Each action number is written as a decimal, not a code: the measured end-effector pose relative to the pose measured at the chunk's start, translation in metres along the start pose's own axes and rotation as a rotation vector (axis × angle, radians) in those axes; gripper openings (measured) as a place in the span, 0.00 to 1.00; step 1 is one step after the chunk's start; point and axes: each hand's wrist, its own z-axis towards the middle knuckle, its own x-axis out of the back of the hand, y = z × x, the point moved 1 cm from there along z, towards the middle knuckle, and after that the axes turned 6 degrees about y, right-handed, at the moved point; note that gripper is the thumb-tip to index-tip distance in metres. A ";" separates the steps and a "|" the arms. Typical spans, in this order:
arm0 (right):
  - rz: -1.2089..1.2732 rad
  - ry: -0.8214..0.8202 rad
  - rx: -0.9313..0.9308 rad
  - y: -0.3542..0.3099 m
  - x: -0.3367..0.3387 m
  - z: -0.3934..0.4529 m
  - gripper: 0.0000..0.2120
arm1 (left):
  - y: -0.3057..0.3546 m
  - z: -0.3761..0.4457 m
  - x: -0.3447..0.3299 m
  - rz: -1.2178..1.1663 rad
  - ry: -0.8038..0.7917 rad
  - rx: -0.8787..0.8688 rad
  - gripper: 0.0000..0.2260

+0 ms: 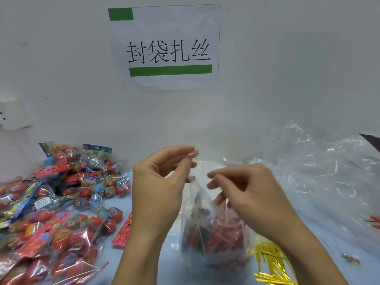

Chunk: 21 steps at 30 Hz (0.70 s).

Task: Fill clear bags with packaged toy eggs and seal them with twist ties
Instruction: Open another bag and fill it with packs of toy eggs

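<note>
Your left hand (162,182) pinches the clear bag (213,233) mouth at frame centre; your right hand (246,192), fingers curled, grips it too. Gold twist ties (269,262) lie lower right.

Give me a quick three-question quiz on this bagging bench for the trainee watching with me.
1. True or false: the clear bag between the hands already holds packaged toy eggs.
2. Which side of that bag are the gold twist ties on? A) person's left B) person's right C) behind it, against the wall
3. What is the left hand doing?

Key
1. True; red and blue packs show through the film.
2. B; they lie on the table near the right hand's wrist.
3. It pinches the bag's top edge while the right hand grips the film beside it; no tie is on yet.
</note>
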 end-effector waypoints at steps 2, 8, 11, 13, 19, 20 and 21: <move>0.074 0.196 0.069 0.000 0.015 0.000 0.11 | -0.002 0.002 0.006 0.013 0.075 0.009 0.11; -0.262 0.131 -0.150 0.026 0.050 -0.001 0.14 | -0.010 0.004 0.014 0.118 0.186 0.067 0.09; -0.249 -0.215 -0.339 0.037 0.054 -0.006 0.19 | -0.014 0.006 0.019 0.321 0.070 0.154 0.03; -0.178 -0.279 -0.353 0.041 0.050 -0.008 0.11 | -0.022 0.006 0.028 0.527 -0.160 0.349 0.16; 0.081 0.241 -0.129 0.045 0.036 0.003 0.04 | -0.027 0.007 0.034 0.356 -0.172 0.225 0.11; 0.098 0.331 -0.077 0.044 0.035 0.005 0.03 | -0.026 0.010 0.030 0.283 -0.080 0.166 0.11; 0.085 0.375 -0.053 0.046 0.033 0.007 0.02 | -0.027 0.012 0.025 0.245 -0.028 0.145 0.11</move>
